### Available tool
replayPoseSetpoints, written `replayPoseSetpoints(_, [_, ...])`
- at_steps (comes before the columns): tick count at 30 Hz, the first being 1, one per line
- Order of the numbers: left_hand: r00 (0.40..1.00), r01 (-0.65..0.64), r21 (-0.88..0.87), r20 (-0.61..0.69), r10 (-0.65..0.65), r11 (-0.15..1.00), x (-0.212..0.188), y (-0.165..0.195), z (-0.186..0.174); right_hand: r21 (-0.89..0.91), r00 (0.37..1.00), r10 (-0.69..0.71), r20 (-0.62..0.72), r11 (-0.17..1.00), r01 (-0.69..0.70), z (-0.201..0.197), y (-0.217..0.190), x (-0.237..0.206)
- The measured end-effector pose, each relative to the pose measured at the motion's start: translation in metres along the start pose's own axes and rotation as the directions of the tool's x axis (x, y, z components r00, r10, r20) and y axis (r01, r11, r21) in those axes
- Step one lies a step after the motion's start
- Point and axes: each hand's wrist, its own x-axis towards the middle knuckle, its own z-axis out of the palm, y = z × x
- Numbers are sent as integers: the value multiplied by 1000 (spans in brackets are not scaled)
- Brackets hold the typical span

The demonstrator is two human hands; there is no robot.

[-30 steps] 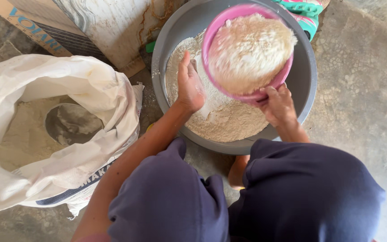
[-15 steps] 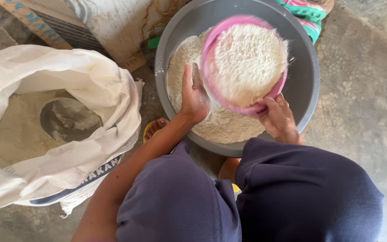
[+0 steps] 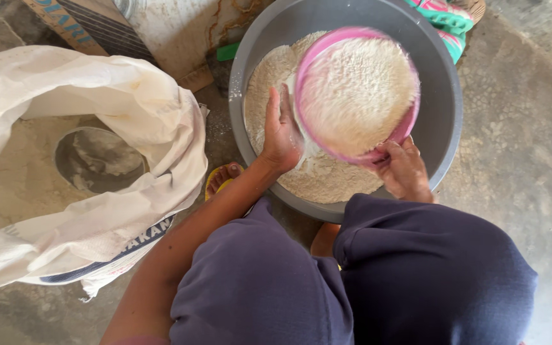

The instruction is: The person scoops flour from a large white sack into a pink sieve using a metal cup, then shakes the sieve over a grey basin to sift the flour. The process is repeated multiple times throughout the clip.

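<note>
A pink round sieve [image 3: 356,94] heaped with pale flour hangs over a large grey basin [image 3: 445,112]. My right hand [image 3: 404,169] grips the sieve's near rim. My left hand [image 3: 280,131] lies flat against the sieve's left side, fingers pointing away from me. The sieve looks blurred. Sifted flour [image 3: 327,182] covers the basin's bottom under and left of the sieve. My knees in dark purple cloth fill the lower part of the view.
An open white sack [image 3: 107,115] of flour stands at the left with a metal bowl [image 3: 97,160] inside it. Cardboard [image 3: 84,25] lies behind the sack, a green-pink cloth [image 3: 445,19] at the basin's far rim. My sandalled foot [image 3: 223,177] shows by the basin on the concrete floor [image 3: 525,166].
The sieve has shifted a little back and forth over the basin between my hands, and more flour lies below it. Both hands keep their places on the rim.
</note>
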Motion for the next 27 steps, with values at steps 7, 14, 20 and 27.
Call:
replayPoseSetpoints(7, [999,23,47,-30,-22,999,-2,-5,-3,4,996,57,-75,998,-56,9,-2,-12])
replayPoseSetpoints(14, [998,59,59,-33,-57,997,-2,-3,-1,28,998,5,-58,1000,-4,10,-6,-12])
replayPoseSetpoints(20, [997,79,26,-13,-79,997,-4,-5,1,57,999,22,-42,998,-19,-2,2,-5])
replayPoseSetpoints(27, [990,134,82,-60,-129,988,-6,-4,1,96,992,-114,-51,988,119,-9,10,-4])
